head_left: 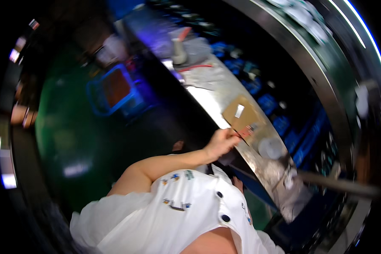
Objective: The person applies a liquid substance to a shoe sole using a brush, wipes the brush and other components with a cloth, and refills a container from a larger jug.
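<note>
My left arm reaches across to the long narrow worktable (213,106). My left hand (222,144) is at its near edge, closed with the fingertips pinched together. A thin dark stick-like tool (242,138) shows at the fingertips; motion blur hides its exact kind. Just beyond the fingers lies a brown cardboard piece (237,113) with a small white label (239,111). On its near corner is a small reddish item (247,131), too smeared to name. A round whitish cup (270,148) stands to the right of the hand. My right hand does not show.
Farther along the table is a pale bottle with a red tip (180,48), beside clear plastic sheeting. A dark belt with several blue parts (266,103) runs behind the table. On the green floor at left stands a blue crate (129,99). A grey bar (338,184) crosses at right.
</note>
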The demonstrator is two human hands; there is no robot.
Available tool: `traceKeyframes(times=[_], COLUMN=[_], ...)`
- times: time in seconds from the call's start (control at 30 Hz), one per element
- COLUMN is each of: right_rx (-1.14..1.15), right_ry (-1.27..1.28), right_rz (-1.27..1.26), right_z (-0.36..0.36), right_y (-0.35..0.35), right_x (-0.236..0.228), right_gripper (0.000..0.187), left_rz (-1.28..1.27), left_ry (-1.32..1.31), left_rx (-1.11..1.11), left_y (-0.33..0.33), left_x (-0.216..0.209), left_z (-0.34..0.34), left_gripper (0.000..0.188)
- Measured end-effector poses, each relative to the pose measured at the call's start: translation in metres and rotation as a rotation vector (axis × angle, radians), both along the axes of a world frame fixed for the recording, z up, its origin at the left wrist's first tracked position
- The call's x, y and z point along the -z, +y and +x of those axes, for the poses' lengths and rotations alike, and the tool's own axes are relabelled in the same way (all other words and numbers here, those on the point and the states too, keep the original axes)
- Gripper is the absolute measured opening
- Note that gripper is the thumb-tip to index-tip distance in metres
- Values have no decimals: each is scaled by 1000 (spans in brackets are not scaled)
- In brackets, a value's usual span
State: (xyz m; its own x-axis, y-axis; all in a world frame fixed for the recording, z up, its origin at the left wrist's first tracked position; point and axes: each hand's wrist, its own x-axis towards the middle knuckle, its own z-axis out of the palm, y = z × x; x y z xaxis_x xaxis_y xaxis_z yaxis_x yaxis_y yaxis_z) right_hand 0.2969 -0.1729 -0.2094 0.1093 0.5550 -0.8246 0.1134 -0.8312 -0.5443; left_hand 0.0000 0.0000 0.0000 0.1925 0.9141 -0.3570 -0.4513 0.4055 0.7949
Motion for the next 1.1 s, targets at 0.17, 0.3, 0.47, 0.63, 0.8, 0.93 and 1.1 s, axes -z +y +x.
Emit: traceKeyframes(times=[0.17,0.3,0.47,0.63,0.8,0.93,1.1], right_rx=[495,761,789,715,902,1108,1325], right_ry=[464,678,799,1081,1077,862,208], right_rz=[-11,72,142,332,622,841,958], right_z=[-16,-3,-1,26,40,73,117], right_y=[36,23,17,11,40,57,75], right_x=[40,-1,-25,-31,-95,-82,-63], right_gripper=[24,29,43,61,67,35,21], left_rz=[-7,-42,-36,-44,-44,-43,-25], left_ry=[12,16,24,19,48,42,87], left_rx=[18,112,192,239,253,214,214], left_y=[6,3,2,-1,0,-1,-3], left_x=[1,9,6,4,3,4,4], left_z=[-1,25,41,51,56,57,57], left_gripper=[9,10,11,10,10,11,10])
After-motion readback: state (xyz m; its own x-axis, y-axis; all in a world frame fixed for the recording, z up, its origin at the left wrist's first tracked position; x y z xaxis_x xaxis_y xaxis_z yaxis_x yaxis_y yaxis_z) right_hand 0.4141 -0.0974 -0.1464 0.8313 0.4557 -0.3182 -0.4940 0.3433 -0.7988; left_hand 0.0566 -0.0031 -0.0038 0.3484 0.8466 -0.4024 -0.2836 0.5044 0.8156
